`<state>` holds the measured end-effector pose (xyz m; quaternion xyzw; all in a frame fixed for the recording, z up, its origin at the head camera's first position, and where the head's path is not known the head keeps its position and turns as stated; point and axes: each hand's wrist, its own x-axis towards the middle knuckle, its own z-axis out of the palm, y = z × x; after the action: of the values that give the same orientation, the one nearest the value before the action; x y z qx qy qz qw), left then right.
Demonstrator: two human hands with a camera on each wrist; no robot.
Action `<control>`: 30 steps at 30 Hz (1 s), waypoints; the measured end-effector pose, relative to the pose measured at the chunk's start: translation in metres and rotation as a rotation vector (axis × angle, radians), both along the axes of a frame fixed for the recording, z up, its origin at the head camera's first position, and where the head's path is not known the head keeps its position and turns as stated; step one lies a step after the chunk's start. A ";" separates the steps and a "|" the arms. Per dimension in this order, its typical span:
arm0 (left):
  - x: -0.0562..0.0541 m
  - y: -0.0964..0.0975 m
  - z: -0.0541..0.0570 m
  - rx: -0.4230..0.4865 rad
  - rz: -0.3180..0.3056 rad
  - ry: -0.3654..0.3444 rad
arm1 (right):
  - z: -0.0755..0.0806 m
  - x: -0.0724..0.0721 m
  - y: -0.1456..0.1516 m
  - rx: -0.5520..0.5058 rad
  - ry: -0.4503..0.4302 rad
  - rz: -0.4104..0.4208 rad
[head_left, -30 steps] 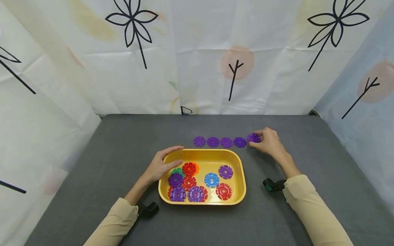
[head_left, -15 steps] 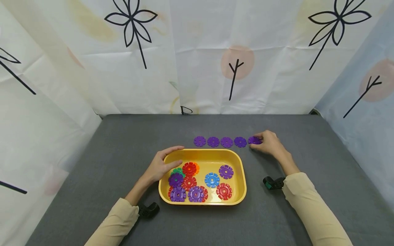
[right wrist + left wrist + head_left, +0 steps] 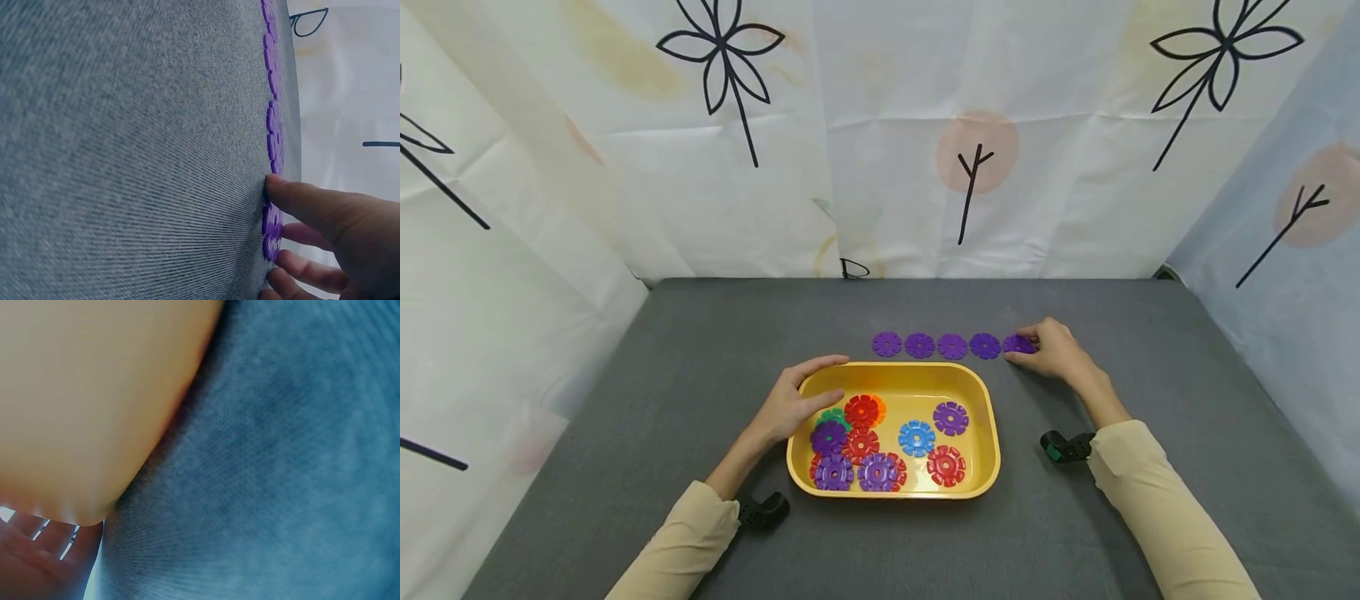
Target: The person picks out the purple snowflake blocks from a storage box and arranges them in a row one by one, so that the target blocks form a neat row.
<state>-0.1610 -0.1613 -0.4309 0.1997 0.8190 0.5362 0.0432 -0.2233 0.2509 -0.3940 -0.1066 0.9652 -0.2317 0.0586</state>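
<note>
At the right end of a row of purple interlocking discs [image 3: 952, 347], my right hand [image 3: 1057, 350] pinches the last purple interlocking disc [image 3: 1017, 344] between thumb and fingers. That disc lies flat on the table, close beside its neighbour. In the right wrist view, the thumb [image 3: 306, 197] is at the near edge of the disc [image 3: 272, 222] and the fingers are at its far side. My left hand [image 3: 792, 403] holds the yellow tray [image 3: 917, 377] at its upper left corner, thumb over the inside. In the left wrist view, the tray wall [image 3: 87, 394] hides part of the fingers.
Inside the tray lie loose discs: a blue disc [image 3: 917, 438], a red disc [image 3: 945, 466], a purple disc [image 3: 951, 418] and an overlapping pile at the left. A grey cloth [image 3: 1120, 533] covers the table. Behind it hangs a patterned white curtain [image 3: 880, 192].
The last purple disc has come down from a slightly raised position to lie flat in line with the row, my right hand lowering with it. My left hand and the tray have stayed in place.
</note>
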 end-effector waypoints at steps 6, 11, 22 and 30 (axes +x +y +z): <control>0.000 0.001 0.001 -0.008 0.011 -0.004 | -0.001 0.005 -0.003 -0.040 0.069 -0.023; -0.001 0.003 0.002 -0.011 0.022 0.007 | 0.013 0.018 -0.021 -0.126 0.142 -0.002; 0.000 0.004 0.002 -0.007 0.036 0.013 | 0.047 0.057 -0.083 -0.248 0.155 0.208; 0.000 0.003 0.003 -0.004 0.036 0.001 | 0.042 0.073 -0.106 -0.225 0.072 0.278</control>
<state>-0.1608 -0.1582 -0.4277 0.1850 0.8236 0.5351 0.0337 -0.1502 0.1448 -0.3522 -0.2531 0.9106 -0.3238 0.0433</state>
